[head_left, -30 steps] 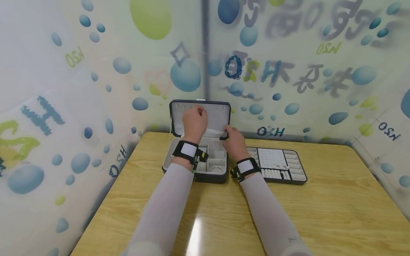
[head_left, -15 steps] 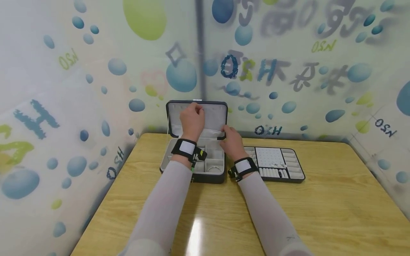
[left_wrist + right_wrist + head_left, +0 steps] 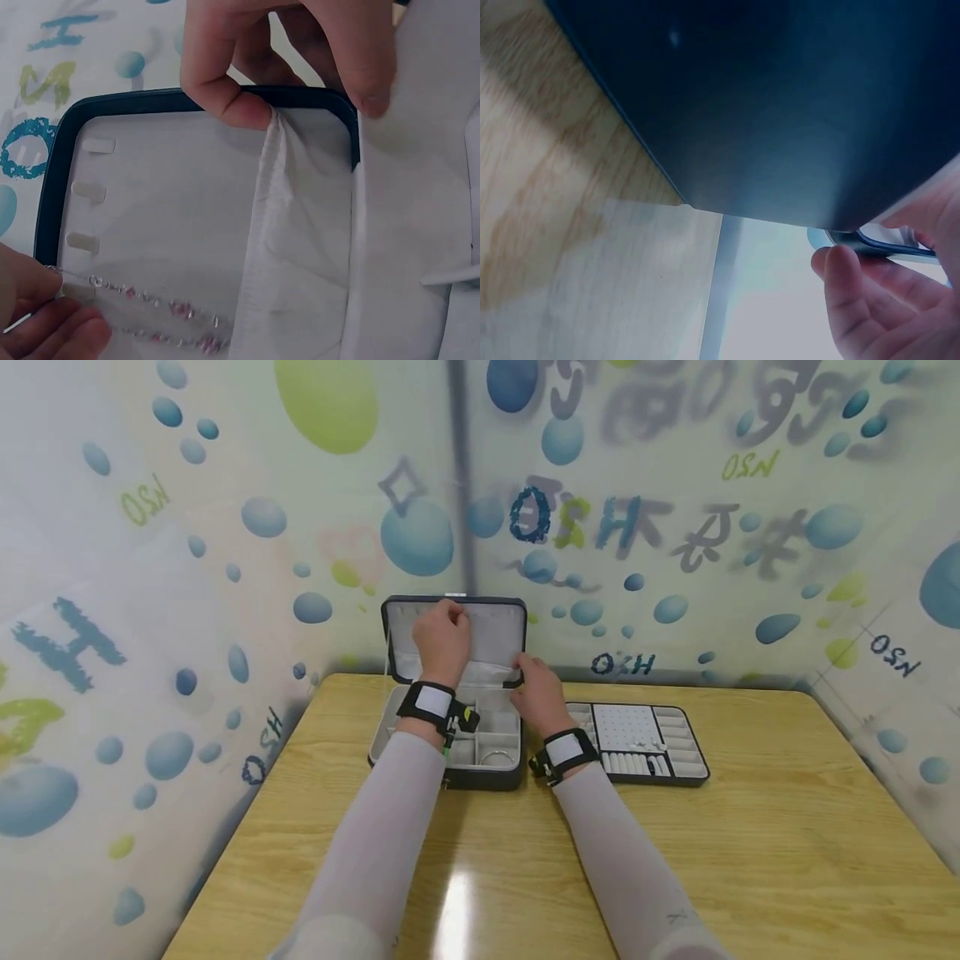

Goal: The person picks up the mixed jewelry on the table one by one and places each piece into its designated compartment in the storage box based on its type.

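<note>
A dark blue jewelry box (image 3: 483,779) stands with its lid (image 3: 498,631) raised. My left hand (image 3: 442,643) is at the lid's upper inside, near the small white hooks (image 3: 88,192). Its fingers pinch a beaded necklace (image 3: 180,309) with pink and silvery beads. Two strands run from those fingers to the lid's light fabric pocket (image 3: 300,225), where they pass out of sight. My right hand (image 3: 540,693) grips the lid's right edge by the pocket's top corner, some fingers behind the rim. In the right wrist view, the box's dark side (image 3: 765,112) hides much of the lid.
A flat jewelry tray (image 3: 626,727) with ring rolls and small earrings lies on the wooden table (image 3: 750,843), right of the box. A silvery ring-shaped band (image 3: 497,757) sits in a front compartment. A patterned wall (image 3: 585,560) rises close behind the lid.
The head view has turned slightly right, so everything sits a little further left in it. Both hands keep their places at the lid.
</note>
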A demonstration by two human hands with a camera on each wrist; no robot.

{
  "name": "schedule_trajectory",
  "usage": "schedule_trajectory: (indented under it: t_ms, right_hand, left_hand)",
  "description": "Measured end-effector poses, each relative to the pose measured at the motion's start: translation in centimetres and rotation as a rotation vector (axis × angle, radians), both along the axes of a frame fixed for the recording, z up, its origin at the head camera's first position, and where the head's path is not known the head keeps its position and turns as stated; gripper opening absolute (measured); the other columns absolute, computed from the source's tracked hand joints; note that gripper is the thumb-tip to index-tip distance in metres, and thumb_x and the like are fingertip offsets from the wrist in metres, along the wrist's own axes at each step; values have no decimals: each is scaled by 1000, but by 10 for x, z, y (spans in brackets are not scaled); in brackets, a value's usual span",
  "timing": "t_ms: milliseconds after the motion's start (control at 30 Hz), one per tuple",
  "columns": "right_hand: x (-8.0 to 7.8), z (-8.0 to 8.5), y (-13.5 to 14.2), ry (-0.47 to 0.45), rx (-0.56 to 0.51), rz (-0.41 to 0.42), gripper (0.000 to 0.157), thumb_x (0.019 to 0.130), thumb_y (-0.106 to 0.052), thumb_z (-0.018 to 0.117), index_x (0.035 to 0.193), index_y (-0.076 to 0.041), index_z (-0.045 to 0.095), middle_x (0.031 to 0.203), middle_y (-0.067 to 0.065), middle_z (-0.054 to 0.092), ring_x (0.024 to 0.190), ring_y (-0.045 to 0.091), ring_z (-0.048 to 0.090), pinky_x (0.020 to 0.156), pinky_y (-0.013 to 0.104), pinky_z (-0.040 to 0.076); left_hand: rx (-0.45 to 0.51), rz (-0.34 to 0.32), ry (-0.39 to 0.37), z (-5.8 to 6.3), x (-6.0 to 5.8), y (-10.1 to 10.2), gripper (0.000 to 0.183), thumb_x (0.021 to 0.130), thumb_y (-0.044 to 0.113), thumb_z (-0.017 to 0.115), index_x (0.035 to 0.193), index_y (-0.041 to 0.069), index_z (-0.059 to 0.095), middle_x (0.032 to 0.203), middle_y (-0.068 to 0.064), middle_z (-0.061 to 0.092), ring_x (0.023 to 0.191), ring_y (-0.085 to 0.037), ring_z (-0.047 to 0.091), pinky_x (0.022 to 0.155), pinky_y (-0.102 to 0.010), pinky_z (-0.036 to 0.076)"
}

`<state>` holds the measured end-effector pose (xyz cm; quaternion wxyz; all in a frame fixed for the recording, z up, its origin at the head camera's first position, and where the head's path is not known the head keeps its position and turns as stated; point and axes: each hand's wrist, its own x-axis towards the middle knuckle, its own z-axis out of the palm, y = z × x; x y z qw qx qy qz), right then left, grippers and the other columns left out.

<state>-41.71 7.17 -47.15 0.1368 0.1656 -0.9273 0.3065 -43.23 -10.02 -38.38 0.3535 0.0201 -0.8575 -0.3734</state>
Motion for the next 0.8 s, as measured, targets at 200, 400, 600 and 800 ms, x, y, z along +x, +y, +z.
schedule_trajectory:
  t_ms: [200, 400, 600, 800]
  right_hand:
    - [-1, -2, -2, 16, -8, 19, 38, 92, -1, 76, 125, -7, 58, 116, 20, 66, 99, 37, 67, 87, 50, 57]
    - [-2, -2, -1, 3, -2, 5, 39, 92, -2, 76, 126, -8, 58, 119, 19, 67, 106, 37, 69, 91, 49, 58]
    - [-3, -2, 1, 12, 2, 3, 39, 91, -2, 76, 125, -8, 57, 116, 19, 67, 103, 36, 69, 89, 49, 58]
    - [-3, -3, 1, 22, 5, -1, 39, 90, -2, 77, 124, -7, 58, 115, 19, 67, 102, 36, 69, 89, 49, 58]
  left_hand:
    - [17, 19, -19, 4, -1, 0, 15, 103, 11, 65, 98, 4, 77, 94, -14, 78, 89, -32, 71, 83, -46, 56]
    - [-29, 13, -47, 2, -3, 1, 15, 102, 10, 65, 100, 4, 79, 97, -15, 79, 94, -35, 71, 87, -47, 56]
    - [-67, -3, -91, -3, -6, 1, 18, 104, 10, 62, 107, 4, 79, 105, -15, 79, 103, -35, 71, 93, -48, 55]
    - [23, -49, -97, -6, -4, -1, 20, 102, 6, 61, 113, 3, 77, 105, -16, 78, 103, -34, 70, 94, -46, 55]
